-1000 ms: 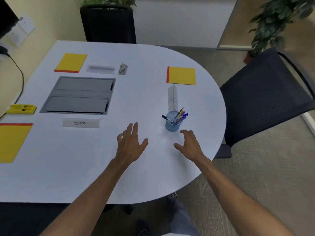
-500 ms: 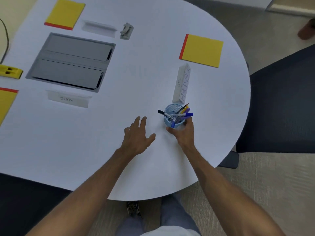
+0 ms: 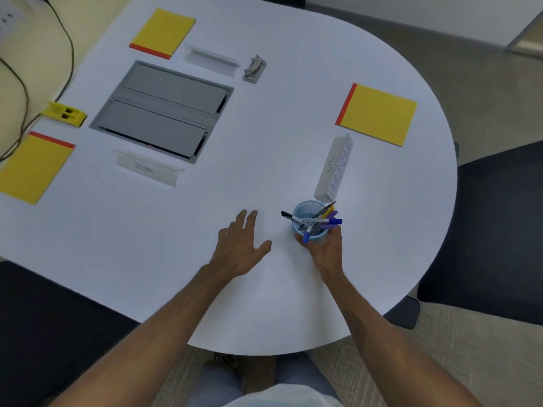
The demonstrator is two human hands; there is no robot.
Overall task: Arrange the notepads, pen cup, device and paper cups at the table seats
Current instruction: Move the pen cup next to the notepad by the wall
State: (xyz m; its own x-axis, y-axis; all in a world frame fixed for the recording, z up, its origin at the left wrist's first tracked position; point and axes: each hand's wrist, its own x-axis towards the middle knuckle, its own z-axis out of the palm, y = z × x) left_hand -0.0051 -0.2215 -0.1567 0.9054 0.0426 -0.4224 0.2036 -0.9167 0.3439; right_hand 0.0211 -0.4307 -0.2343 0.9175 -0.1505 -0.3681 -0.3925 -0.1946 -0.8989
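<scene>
Right grip (image 3: 324, 248) around one pen cup (image 3: 308, 221), left grip (image 3: 239, 246) open; three notepads (image 3: 377, 114).

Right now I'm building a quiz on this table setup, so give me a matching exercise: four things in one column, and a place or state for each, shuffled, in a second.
Things:
1. pen cup
2. left hand
3. name card reading PHUNSUK
4. small yellow device

Places or states:
A. at the table's left edge, beside the cables
B. open, fingers spread, holding nothing
C. gripped by the right hand
D. between the pen cup and the right-side yellow notepad

Pairs: 1-C, 2-B, 3-D, 4-A
</scene>
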